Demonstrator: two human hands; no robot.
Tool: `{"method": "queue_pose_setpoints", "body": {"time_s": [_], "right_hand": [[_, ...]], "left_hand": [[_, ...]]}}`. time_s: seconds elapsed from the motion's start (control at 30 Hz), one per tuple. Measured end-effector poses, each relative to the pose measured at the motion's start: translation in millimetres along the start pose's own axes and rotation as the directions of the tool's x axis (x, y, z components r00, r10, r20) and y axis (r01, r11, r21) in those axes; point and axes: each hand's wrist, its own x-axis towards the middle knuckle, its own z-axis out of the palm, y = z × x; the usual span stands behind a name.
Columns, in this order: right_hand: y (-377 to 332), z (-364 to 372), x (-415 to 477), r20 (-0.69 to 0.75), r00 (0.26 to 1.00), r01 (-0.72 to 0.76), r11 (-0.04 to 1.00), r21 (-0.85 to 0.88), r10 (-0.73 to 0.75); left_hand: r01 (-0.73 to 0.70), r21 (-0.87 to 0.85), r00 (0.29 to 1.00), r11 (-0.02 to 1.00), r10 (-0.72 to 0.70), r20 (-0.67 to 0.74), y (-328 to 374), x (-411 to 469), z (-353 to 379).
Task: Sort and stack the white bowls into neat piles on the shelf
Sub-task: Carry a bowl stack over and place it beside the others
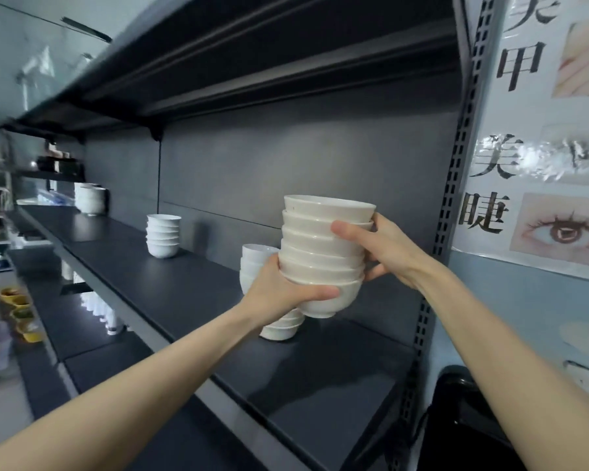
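A tall stack of several cream-white bowls [322, 253] is held above the dark shelf [170, 287], near its right end. My left hand [283, 294] grips the bottom bowl from the left, thumb across its front. My right hand [385, 249] grips the stack's right side, thumb pressed on the middle bowls. Behind my left hand stands another pile of white bowls [279, 329] on the shelf, partly hidden. A third, shorter pile of white bowls [163, 235] stands farther left, and a fourth white pile [91, 198] sits at the far left.
An upper shelf [252, 62] hangs overhead. A perforated metal upright [456, 158] bounds the shelf on the right, with a poster [541, 130] on the wall beyond. A lower shelf [65, 300] and yellow containers [21, 314] lie below left. A dark chair back [463, 419] stands at lower right.
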Motion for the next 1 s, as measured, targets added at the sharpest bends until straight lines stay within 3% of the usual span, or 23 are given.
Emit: {"method": "queue_pose_setpoints", "body": {"time_s": [0.23, 0.6, 1.0], "right_hand": [[-35, 92, 31, 0.086, 0.995, 0.042, 0.998, 0.055, -0.047], [-73, 298, 89, 0.174, 0.984, 0.006, 0.98, 0.198, -0.041], [-100, 447, 202, 0.254, 0.96, 0.085, 0.987, 0.139, -0.119]], "left_hand": [[0.011, 0.072, 0.997, 0.997, -0.005, -0.082, 0, -24, -101], [0.086, 0.154, 0.983, 0.984, -0.059, -0.171, -36, -67, -306], [0.124, 0.13, 0.965, 0.984, -0.089, -0.246, -94, -28, -475]]}}
